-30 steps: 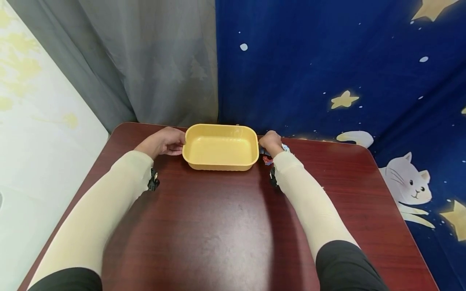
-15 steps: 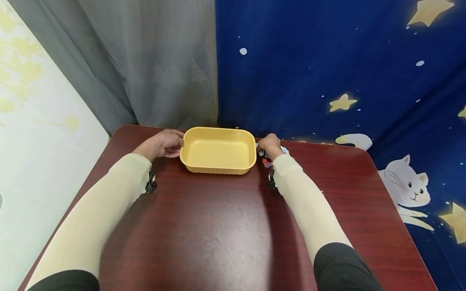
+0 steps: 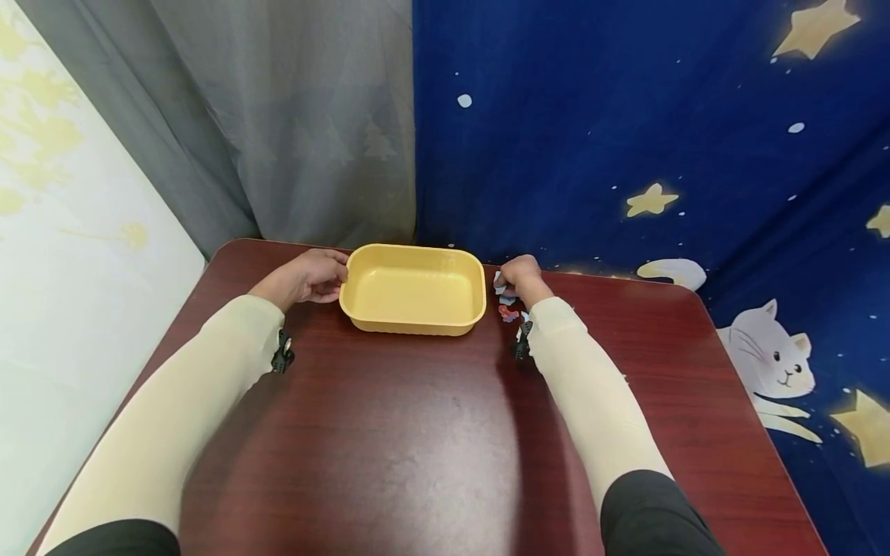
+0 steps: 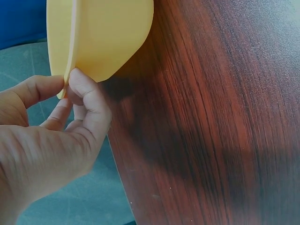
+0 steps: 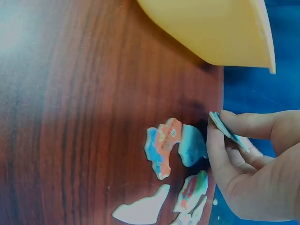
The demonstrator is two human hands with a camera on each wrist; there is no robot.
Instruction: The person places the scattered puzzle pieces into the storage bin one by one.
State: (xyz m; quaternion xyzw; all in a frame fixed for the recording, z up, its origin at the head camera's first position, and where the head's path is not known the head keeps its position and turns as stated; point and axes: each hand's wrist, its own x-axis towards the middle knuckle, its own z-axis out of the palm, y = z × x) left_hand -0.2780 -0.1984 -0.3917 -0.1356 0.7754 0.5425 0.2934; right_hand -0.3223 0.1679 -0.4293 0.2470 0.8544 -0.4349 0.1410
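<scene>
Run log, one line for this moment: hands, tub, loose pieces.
left hand: pinches yellow tub by its rim | right hand: pinches flat piece, outside tub | loose pieces: on table, right of tub

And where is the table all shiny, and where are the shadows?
Head view: pale glare on the table, bottom middle; dark shadow strip left of the cream right sleeve. Left wrist view: soft shadows beside the left hand. Right wrist view: bright spot at upper left.

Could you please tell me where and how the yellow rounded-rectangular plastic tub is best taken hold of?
The tub is probably best pinched by its thin rim at a short end, coming from that side: its opening faces up, leaving the rim exposed, and the left hand pinches the left end this way.
</scene>
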